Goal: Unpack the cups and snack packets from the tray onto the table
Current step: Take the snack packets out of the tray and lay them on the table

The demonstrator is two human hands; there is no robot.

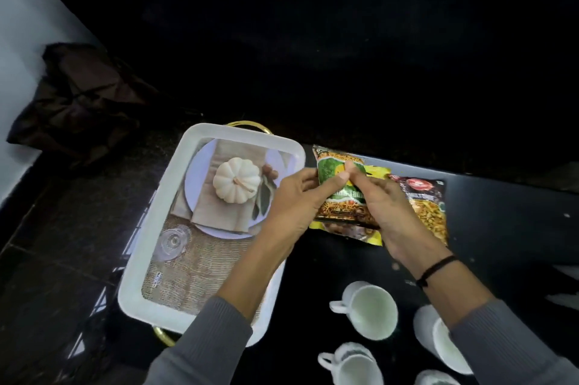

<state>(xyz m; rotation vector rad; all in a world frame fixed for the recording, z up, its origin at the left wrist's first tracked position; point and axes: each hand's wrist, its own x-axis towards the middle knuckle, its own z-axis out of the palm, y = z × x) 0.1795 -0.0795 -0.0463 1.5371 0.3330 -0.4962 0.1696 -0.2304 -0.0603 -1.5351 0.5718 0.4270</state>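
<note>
Both hands grip one green snack packet (340,196). The left hand (294,199) pinches its left edge between thumb and fingers, and the right hand (388,215) curls round its right side with the thumb on top. The packet sits just beside the far right corner of the white tray (250,134), over a yellow packet (347,236) lying on the black surface (501,221). A dark red packet (423,196) lies just right of these. The tray, printed with a pumpkin picture, sits at the surface's left edge. Four white cups (369,309) stand close together near the near edge, right of the tray.
</note>
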